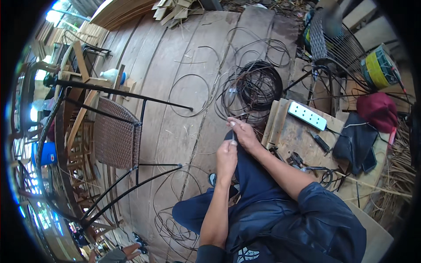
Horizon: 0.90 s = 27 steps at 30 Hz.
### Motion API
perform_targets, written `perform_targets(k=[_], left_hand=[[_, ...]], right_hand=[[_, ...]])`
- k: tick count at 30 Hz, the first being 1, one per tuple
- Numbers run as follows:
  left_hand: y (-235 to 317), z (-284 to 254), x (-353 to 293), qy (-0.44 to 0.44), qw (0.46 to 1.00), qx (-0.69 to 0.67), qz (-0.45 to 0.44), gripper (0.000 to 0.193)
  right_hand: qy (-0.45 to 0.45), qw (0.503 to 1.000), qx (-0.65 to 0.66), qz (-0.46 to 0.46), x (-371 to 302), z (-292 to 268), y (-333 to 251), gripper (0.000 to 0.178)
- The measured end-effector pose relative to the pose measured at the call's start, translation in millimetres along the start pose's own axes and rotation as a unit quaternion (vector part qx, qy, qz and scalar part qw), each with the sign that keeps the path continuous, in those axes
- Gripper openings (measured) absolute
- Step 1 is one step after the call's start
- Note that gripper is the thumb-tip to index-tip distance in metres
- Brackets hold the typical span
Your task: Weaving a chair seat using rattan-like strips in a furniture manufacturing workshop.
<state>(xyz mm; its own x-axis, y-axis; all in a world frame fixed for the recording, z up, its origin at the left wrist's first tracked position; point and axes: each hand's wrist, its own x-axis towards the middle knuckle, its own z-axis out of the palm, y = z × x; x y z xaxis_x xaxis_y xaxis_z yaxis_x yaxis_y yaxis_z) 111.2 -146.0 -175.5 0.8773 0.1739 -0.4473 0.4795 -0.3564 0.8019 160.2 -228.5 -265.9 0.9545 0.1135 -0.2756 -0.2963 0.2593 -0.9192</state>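
Thin, dark, loosely coiled strands (258,83)

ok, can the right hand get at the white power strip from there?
Likely yes: the white power strip lies uncovered on the wooden board, to the right of the right hand, nothing visibly blocking. The hand seems to pinch something thin, so may need freeing first.

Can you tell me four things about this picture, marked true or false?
The round coil of thin black strands lies on the grey wooden plank floor. True.
The flat white plastic power strip lies inside the coil. False: it lies on a tan wooden board.
The person's right hand is nearer the coil than the left hand. True.
The crumpled maroon cloth is left of both hands. False: it is right of them.
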Motion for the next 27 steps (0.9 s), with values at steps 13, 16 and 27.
perform_targets(k=[13,16,27], left_hand=[[10.8,-42.0,-80.5,-0.001,0.999,-0.025,-0.044,0.016],[13.5,-52.5,-95.9,-0.006,0.997,-0.043,-0.057,0.016],[7.7,-84.2,-120.5,0.023,0.992,-0.077,-0.102,0.016]], right_hand=[[0.021,0.997,-0.064,-0.022,-10.0,7.8,-22.5,0.038],[0.019,0.996,-0.082,-0.028,-11.2,7.1,-24.4,0.038],[-0.016,0.950,-0.295,-0.098,-36.1,1.0,-55.9,0.031]])
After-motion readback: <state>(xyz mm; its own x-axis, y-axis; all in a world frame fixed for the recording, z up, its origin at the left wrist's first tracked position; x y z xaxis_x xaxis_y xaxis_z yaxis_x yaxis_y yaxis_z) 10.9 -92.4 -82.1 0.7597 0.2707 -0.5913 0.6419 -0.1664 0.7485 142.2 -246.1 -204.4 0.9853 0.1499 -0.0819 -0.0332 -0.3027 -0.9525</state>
